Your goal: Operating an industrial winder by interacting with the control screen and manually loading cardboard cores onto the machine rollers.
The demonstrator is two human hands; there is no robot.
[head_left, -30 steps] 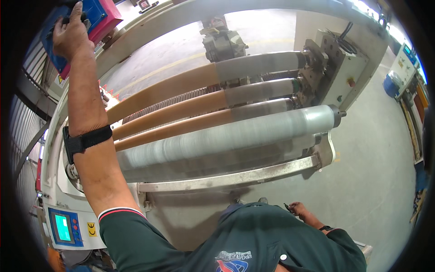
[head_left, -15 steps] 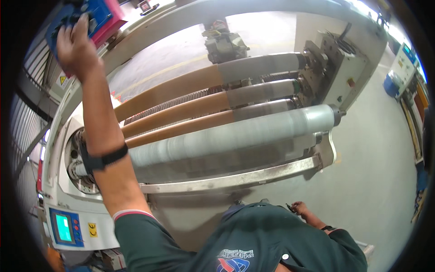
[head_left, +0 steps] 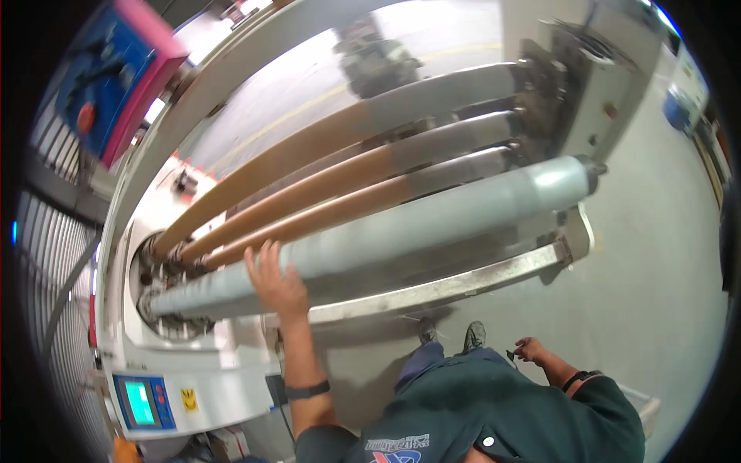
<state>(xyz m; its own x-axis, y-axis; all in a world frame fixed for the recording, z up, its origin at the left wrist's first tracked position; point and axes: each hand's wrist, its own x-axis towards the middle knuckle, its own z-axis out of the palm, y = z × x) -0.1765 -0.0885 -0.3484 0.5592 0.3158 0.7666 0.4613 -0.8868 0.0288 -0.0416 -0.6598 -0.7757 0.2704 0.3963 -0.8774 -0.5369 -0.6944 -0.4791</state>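
My left hand [head_left: 278, 287] is open, its fingers spread against the near side of a long pale grey roll [head_left: 432, 218] on the machine. Whether the palm presses on it or hovers just off it, I cannot tell. Low at the right, beside my body, my right hand [head_left: 530, 349] is closed around a small, thin dark object [head_left: 510, 356], too small to name. Behind the pale roll run several rollers, brown toward the left and grey toward the right; the nearest is a brown roller [head_left: 332, 212].
A metal bar [head_left: 440, 292] runs below the roll in front of my feet. At the upper left hangs a blue and pink control box [head_left: 116, 77] with dark switches and a red button. A lit screen panel [head_left: 142, 403] is at the lower left. A white end housing [head_left: 598, 100] stands at the right.
My left hand has left the control box at the upper left and come down to the pale roll. The roll's streaked surface now looks smoother. The view has shifted; my right hand stays low.
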